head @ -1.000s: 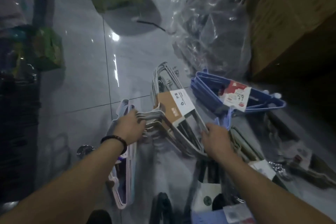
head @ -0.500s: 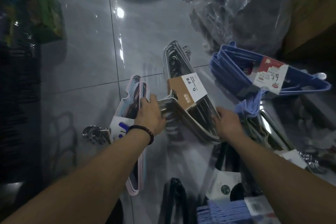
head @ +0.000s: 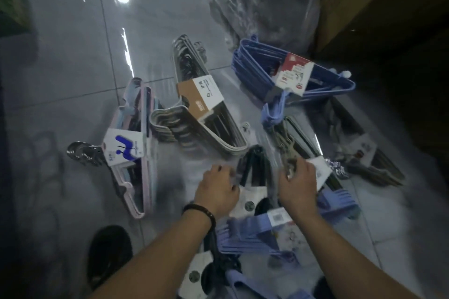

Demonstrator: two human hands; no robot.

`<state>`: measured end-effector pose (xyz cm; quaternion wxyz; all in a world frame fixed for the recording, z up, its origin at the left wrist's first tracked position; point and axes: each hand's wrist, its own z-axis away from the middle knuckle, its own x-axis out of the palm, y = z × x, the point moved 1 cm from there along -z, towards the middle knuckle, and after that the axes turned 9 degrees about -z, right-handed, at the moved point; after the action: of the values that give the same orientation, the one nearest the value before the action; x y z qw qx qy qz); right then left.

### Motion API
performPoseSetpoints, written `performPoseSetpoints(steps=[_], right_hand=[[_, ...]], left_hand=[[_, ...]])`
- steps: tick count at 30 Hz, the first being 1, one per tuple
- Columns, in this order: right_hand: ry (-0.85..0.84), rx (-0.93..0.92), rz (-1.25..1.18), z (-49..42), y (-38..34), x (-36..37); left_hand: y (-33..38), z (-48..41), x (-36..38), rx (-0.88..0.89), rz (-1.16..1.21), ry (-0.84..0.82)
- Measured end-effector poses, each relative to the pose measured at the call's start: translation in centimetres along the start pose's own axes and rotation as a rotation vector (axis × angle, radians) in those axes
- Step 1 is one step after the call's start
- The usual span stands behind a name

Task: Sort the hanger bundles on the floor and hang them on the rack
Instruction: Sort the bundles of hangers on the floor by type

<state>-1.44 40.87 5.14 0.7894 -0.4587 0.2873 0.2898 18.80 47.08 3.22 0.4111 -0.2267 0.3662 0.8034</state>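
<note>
Green-black plastic is showing between our hands, where the dark hanger bundle (head: 254, 165) is lying on the tiled floor (head: 73, 68). Our left hand (head: 217, 193) is curling its fingers at that bundle's left edge, but blur is stopping us from telling whether it is gripping. Our right hand (head: 297, 185) is pinching the hooks of the grey hanger bundle (head: 301, 136) just beyond it. Past the left hand the beige hanger bundle (head: 201, 114) is lying, with the pastel hanger bundle (head: 136, 153) further left.

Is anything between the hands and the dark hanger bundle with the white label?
Nothing visible does. The left hand and right hand flank the dark plastic hanger bundle directly; the pale blue plastic hanger bundle lies by the wrists, not between.
</note>
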Motion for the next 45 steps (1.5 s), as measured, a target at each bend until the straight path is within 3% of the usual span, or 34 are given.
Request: performPoseSetpoints(steps=[6,10,13,18,21,27,32,35,38,40,42,45], right_hand=[[0.128,0.463,-0.155,4.8,13.7,-5.9],[0.013,0.662,-0.176,6.7,20.0,-7.4],[-0.220,0.653,-0.197,7.5,22.8,-7.0],[-0.408,0.613,-0.262,7.6,24.5,-6.0],[-0.420,0.579,-0.336,7.1,24.0,-5.9],[-0.288,0.469,-0.500,8.7,22.4,-8.7],[-0.337,0.341,-0.473,9.6,21.7,-11.3],[-0.203,0.327,-0.453,9.1,20.5,-13.3],[0.123,0.432,-0.530,9.1,21.3,-15.0],[0.300,0.586,-0.821,9.3,21.8,-15.7],[0.330,0.729,-1.233,9.3,22.0,-16.2],[0.368,0.725,-1.461,8.6,23.6,-17.8]], left_hand=[[5.5,2.5,8.9,0.089,-0.100,-0.226],[8.5,2.6,12.6,0.110,-0.111,-0.257],[9.8,2.3,14.5,0.073,-0.132,-0.285],[10.7,1.9,16.6,0.075,-0.182,-0.342],[11.2,3.2,16.8,0.111,-0.150,-0.371],[11.7,7.0,14.9,0.058,0.103,-0.342],[13.7,9.2,11.9,0.058,0.252,-0.264],[15.1,8.5,10.4,0.059,0.272,-0.207],[17.2,7.3,10.2,0.077,0.289,-0.176],[19.1,6.8,10.5,0.097,0.309,-0.153],[21.5,6.5,11.3,0.094,0.333,-0.148],[25.4,6.3,13.7,0.116,0.342,-0.159]])
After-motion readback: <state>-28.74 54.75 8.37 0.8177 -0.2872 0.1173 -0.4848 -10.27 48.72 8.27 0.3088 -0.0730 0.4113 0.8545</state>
